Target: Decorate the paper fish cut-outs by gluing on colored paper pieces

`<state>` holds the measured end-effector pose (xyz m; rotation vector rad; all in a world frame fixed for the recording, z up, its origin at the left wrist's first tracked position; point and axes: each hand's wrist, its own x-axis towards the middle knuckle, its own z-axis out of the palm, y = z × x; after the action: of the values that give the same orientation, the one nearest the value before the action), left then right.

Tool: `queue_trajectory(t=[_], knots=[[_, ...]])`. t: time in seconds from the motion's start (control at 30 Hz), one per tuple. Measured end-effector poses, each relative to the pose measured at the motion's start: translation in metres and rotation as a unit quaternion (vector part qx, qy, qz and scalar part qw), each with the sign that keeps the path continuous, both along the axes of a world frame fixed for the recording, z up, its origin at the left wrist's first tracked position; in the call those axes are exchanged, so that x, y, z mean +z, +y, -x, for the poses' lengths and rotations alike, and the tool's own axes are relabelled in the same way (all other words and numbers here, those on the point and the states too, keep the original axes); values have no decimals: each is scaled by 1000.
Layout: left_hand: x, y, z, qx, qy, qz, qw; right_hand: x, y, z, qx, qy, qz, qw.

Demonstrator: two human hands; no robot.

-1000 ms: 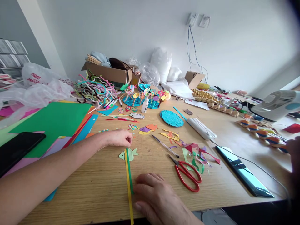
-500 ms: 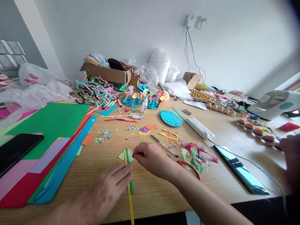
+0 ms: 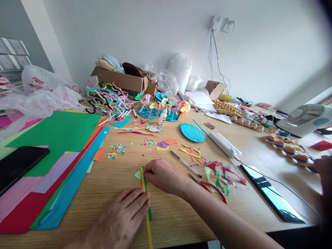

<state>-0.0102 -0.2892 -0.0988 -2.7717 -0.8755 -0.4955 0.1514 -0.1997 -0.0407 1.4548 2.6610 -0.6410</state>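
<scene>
A light green paper fish (image 3: pixel 138 175) lies on the table, its head with a drawn eye showing and its body mostly covered. Across it run a yellow paper strip (image 3: pixel 148 226) and a green paper strip (image 3: pixel 150 215), side by side toward the table's front edge. My left hand (image 3: pixel 121 216) rests flat, fingertips pressing on both strips below the fish. At the fish's body, my right hand (image 3: pixel 160 176) is closed in a pinch over the top of the strips; its fingertips are hidden, so what they grip is unclear.
Red-handled scissors (image 3: pixel 211 190), a pen (image 3: pixel 185 163) and paper scraps (image 3: pixel 223 176) lie to the right. Coloured paper sheets (image 3: pixel 64 131) with a black phone (image 3: pixel 23 162) are stacked left. Behind stand a glue bottle (image 3: pixel 163 117) and blue discs (image 3: pixel 192 132). Another person's hand (image 3: pixel 323 169) is at far right.
My right hand has shifted from the fish's tail onto its body and the strips, covering the tail. My left hand has slid slightly down the strips. The view has shifted a little.
</scene>
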Motion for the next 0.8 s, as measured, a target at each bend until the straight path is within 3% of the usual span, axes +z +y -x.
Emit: queue_trajectory(t=[0.23, 0.47, 0.8], knots=[[1, -1, 0, 4, 15, 23, 1000, -1, 11, 4, 2, -9, -14, 1000], [5, 0, 1, 9, 13, -14, 1000, 3, 24, 7, -15, -20, -21, 999], [6, -1, 1, 5, 10, -30, 999, 2, 10, 3, 13, -24, -4, 1000]])
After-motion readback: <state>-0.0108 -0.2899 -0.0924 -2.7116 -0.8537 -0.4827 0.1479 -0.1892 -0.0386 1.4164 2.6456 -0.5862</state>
